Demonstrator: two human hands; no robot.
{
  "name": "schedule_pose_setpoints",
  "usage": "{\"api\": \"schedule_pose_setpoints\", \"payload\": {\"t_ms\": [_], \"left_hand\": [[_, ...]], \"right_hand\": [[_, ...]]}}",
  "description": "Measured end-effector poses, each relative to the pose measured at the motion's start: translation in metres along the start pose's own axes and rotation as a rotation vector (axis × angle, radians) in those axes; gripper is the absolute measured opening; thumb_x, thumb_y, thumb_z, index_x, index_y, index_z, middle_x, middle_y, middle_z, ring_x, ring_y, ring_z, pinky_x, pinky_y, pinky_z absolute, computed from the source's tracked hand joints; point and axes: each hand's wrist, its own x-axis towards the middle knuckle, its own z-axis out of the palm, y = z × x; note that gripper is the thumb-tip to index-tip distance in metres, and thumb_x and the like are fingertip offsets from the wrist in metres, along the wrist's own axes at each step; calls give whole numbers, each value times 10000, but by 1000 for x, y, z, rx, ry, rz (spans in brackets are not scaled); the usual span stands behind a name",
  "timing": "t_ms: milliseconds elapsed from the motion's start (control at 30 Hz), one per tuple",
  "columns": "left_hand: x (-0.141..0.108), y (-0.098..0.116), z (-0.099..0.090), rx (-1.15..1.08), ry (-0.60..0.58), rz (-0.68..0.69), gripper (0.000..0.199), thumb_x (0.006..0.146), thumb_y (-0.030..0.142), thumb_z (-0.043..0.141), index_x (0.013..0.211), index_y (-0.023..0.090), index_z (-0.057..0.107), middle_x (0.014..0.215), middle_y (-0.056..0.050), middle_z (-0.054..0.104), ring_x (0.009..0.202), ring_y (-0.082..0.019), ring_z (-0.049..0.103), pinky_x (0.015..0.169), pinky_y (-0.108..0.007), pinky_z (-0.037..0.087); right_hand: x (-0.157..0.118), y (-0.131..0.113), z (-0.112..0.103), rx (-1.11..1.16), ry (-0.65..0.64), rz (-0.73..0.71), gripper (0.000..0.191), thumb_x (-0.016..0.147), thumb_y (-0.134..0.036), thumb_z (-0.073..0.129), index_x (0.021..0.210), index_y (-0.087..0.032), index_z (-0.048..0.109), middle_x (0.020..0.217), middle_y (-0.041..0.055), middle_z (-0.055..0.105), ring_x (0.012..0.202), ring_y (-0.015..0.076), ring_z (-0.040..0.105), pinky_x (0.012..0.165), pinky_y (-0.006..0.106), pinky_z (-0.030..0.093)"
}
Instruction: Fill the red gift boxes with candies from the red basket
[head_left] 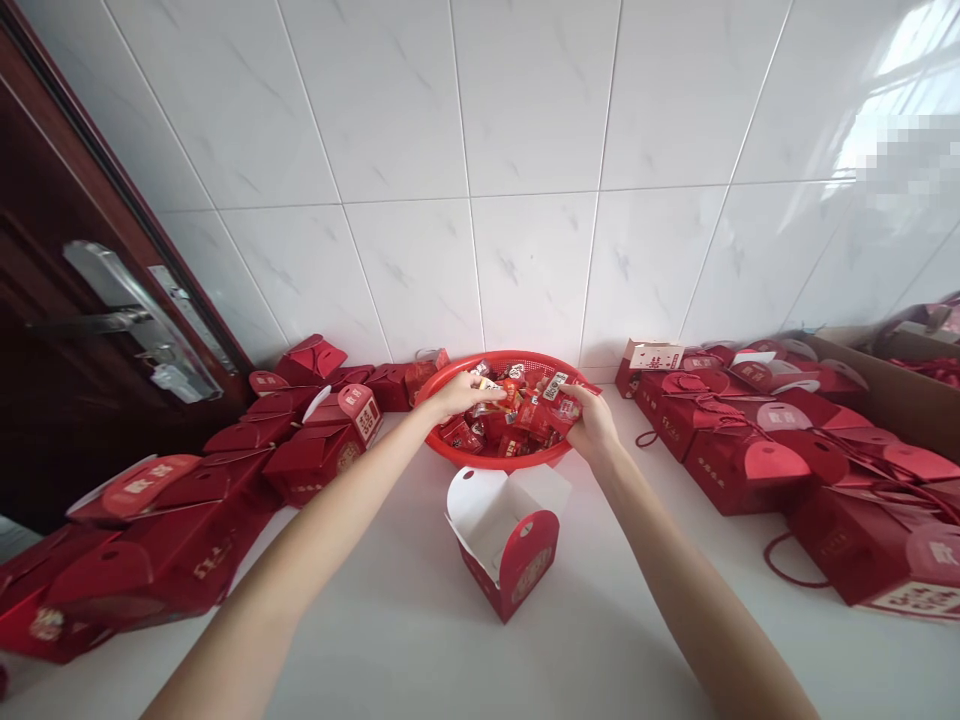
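Observation:
A round red plastic basket (480, 461) stands against the wall, filled with small wrapped sweets (517, 415), mostly in red wrappers. My left hand (459, 393) reaches over its left rim, thumb and fingers closed on a white-and-gold wrapped sweet (489, 386). At the right rim my right hand (592, 422) has its fingers closed around red candy packets (564, 402); its palm side is partly hidden. In front of the basket, between my forearms, a red gift box (534, 562) with a white inside stands upright, its flaps up. The part of its inside that shows is bare white.
Closed red gift boxes (225, 520) are grouped at the left, beside a dark door (67, 250) with a metal handle. More red boxes with cord handles (750, 465) line the right side. A cardboard carton (877, 385) stands at the far right. White tiles (525, 250) rise behind.

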Motion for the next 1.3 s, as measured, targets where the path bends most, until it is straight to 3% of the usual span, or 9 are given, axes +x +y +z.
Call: {"api": "schedule_pose_setpoints", "payload": {"t_ms": [167,333,500,633,833,1033,1200,1300], "left_hand": [[2,-8,-7,-130,46,-96,382,656,500,822,761,159,684,836,-66,729,809,-197,654,644,-264,463],[1,-4,-8,-247,70,-143,321,727,438,774,898,179,695,996,-62,750,929,-196,691,750,-258,527],[-4,4,-3,-339,-3,-140,261,782,402,752,879,165,702,921,-89,764,842,-200,725,800,-306,573],[-7,7,4,-366,-7,-117,296,741,408,808,875,164,707,809,-66,755,785,-206,729,764,-318,573],[-8,17,16,-321,25,30,373,655,470,841,828,163,719,810,-16,717,750,-159,665,737,-274,530],[-10,37,30,-17,12,248,440,763,617,667,677,190,606,712,3,618,704,-154,566,647,-259,443],[-6,42,37,-4,-15,339,441,798,589,644,637,186,569,618,29,522,603,-126,471,612,-268,396],[-3,40,37,20,1,381,417,802,569,640,651,181,615,627,24,550,643,-141,512,670,-278,423]], "right_hand": [[1,1,0,-4,24,4,135,677,-77,686,781,-163,691,747,58,777,708,223,748,627,312,630],[1,0,-1,-11,-15,11,146,666,-91,697,793,-165,700,756,61,777,738,237,755,646,327,635],[0,0,0,-25,-49,13,149,671,-95,708,805,-158,707,782,72,781,762,249,762,667,339,644],[-1,0,0,-34,-46,12,139,676,-95,738,790,-167,702,775,62,782,753,242,766,676,327,647],[-5,-3,4,-46,-63,27,94,711,-104,735,784,-163,727,766,63,789,764,235,767,659,303,647],[-8,-5,4,-121,-133,54,167,690,-155,817,838,-147,741,802,66,791,712,223,758,628,296,633],[-9,-5,4,-164,-177,27,188,681,-182,838,844,-162,748,816,58,795,746,227,760,644,301,627],[-10,-4,4,-186,-236,6,246,650,-216,871,861,-156,758,813,60,792,777,246,766,681,324,632]]}}
